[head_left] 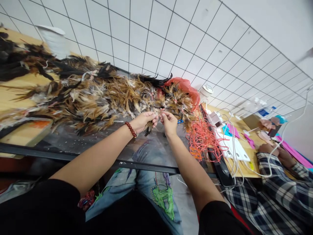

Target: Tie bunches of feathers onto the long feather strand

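Observation:
My left hand (146, 120), with a beaded bracelet (130, 129) at the wrist, is closed on a small bunch of feathers (148, 128) whose dark tips hang below the fingers. Close beside it, my right hand (169, 121) pinches with thumb and forefinger; whatever lies in that pinch is too small to make out. Both hands are over the front part of a dark, glossy table surface (117, 143). Just beyond them spreads a long heap of brown and black feathers (110, 98). To the right lies a tangle of orange-red string (204, 137).
A red plastic bag (186, 86) sits behind the feathers. White cables (234, 147), a black phone-like object (222, 171) and a white power strip (217, 125) lie at right. A co-worker in a plaid sleeve (276, 176) works there. A white-tiled wall (151, 36) rises behind.

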The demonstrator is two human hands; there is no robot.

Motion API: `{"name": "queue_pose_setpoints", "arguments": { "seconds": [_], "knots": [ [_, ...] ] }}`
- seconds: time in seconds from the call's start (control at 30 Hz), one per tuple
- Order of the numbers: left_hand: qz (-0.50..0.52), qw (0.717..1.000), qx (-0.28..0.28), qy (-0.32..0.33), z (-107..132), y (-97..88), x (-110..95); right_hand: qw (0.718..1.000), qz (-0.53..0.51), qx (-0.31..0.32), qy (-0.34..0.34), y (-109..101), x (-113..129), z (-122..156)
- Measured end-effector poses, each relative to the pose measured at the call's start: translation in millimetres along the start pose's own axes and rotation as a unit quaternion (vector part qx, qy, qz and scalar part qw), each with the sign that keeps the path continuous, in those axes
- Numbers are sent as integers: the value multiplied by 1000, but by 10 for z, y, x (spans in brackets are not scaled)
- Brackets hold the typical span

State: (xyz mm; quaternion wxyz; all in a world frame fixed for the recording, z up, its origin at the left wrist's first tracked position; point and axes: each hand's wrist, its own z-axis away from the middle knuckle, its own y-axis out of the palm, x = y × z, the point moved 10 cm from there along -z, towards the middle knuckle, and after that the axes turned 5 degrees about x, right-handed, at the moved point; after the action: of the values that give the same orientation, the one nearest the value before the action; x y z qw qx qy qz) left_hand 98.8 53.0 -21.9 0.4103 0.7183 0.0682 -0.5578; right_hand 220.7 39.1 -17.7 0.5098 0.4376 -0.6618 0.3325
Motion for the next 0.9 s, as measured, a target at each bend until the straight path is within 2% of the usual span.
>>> {"name": "queue_pose_setpoints", "arguments": {
  "seconds": [0.1, 0.27, 0.37, 0.53, 0.7, 0.9],
  "knots": [
    [3, 999, -33, 28, 49, -43, -89, 999, 36, -3, -7, -47, -42, 2],
    [-18, 992, -83, 89, 122, -49, -276, 989, 134, 11, -68, 2, 87, 18],
    [-44, 992, -95, 69, 133, -63, -271, 971, 204, 17, -126, 33, 242, 76],
    [-85, 994, -75, -8, 113, -50, -123, 913, 337, 36, -226, 138, 481, 182],
    [-115, 990, -80, -22, 100, -57, -78, 889, 382, 92, -234, 289, 516, 244],
    [-163, 980, -115, 6, 116, -167, -150, 909, 363, 101, -180, 262, 438, 247]
  ]
}}
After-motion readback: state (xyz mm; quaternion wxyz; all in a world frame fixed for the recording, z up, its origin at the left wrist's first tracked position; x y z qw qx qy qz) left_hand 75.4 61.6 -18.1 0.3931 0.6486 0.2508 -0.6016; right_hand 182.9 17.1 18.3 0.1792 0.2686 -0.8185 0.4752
